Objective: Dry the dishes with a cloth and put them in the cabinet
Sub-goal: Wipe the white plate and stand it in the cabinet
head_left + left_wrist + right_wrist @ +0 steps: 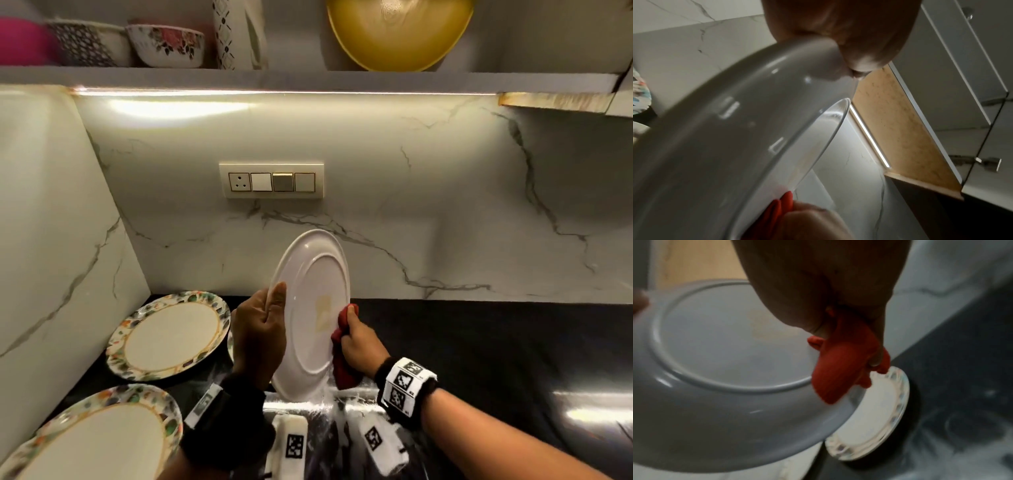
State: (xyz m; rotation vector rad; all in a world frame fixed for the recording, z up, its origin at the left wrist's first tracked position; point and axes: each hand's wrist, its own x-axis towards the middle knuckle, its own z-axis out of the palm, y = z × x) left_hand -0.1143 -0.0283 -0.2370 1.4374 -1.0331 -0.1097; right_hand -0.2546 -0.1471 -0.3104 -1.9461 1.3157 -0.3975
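Drying upright plate (pixel 310 308): left hand (pixel 260 334) pinching its rim, right hand (pixel 359 344) bunched around red cloth (pixel 344 363).
Risking slip onto counter (pixel 479 342) if rim wet.

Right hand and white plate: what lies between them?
The red cloth, gripped by the right hand and pressed on the white plate; head and right wrist views show it.

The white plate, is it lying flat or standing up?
Standing up: the left hand holds the plate on edge, underside showing.
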